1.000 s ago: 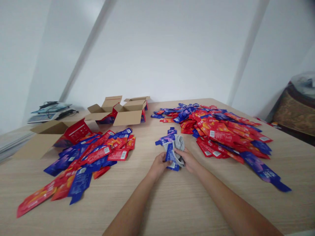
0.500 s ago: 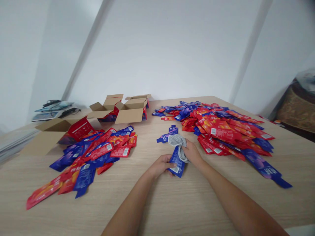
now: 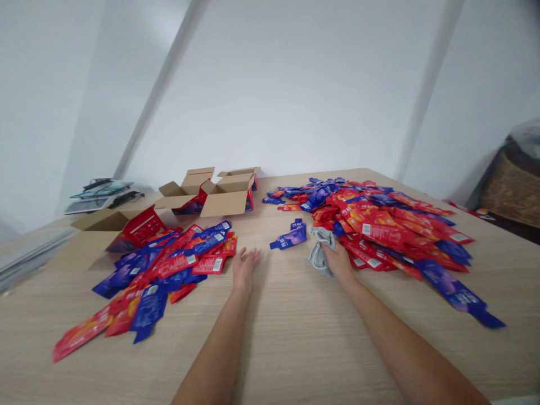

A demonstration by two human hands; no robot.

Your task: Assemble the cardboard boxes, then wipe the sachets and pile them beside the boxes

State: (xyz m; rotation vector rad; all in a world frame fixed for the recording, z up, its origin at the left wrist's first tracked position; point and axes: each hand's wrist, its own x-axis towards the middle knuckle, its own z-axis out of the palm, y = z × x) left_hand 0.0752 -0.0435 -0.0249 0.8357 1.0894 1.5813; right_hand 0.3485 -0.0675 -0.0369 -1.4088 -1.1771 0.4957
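Note:
My left hand (image 3: 244,269) is open, fingers spread, just right of the left pile of red and blue pouches (image 3: 172,264). Nothing is in it. Bunched in my right hand (image 3: 337,263) is a grey cloth (image 3: 322,250), held above the table beside the larger right pile of pouches (image 3: 379,225). Between the hands and a little farther back lie blue pouches (image 3: 291,236), one partly over another. A blue pouch (image 3: 214,242) rests on top of the left pile.
Open cardboard boxes (image 3: 223,203) stand behind the left pile, and another open box (image 3: 80,247) is at its left. Farther left is a stack of flat items (image 3: 99,197) with dark cords. A lone blue pouch (image 3: 455,289) sticks out from the right pile. A white wall (image 3: 295,84) rises behind the table.
My left hand has moved left and let go of the blue pouch, which now appears to lie on the left pile. My right hand has shifted slightly right, still holding the cloth.

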